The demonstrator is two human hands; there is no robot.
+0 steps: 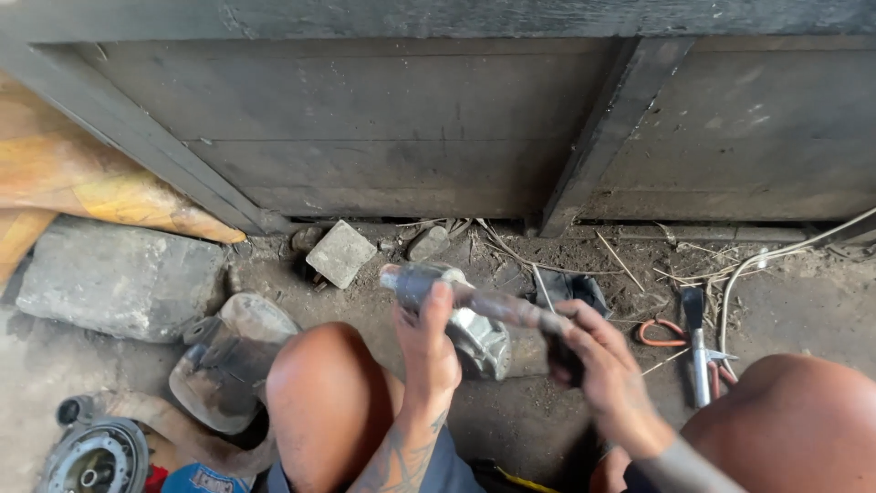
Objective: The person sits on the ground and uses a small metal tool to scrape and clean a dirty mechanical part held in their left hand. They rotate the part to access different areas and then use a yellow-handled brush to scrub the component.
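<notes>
1. Left hand is up between the knees, fingers curled around the near end of a long grey, grimy metal shaft, thumb pressed along it.
2. Right hand is closed tight on the other, darker end of that shaft, knuckles toward the camera.
3. The shaft runs tilted, higher at the left end, held in the air just above a shiny silver cast-metal housing that sits on the dirt floor.
4. Off to the right, red-handled pliers and a grey metal hand tool lie on the ground, close together.
5. At lower left, a round metal disc part and a dirty curved metal cover rest beside the left knee.
6. A small square stone block sits near the dark wooden wall.
</notes>
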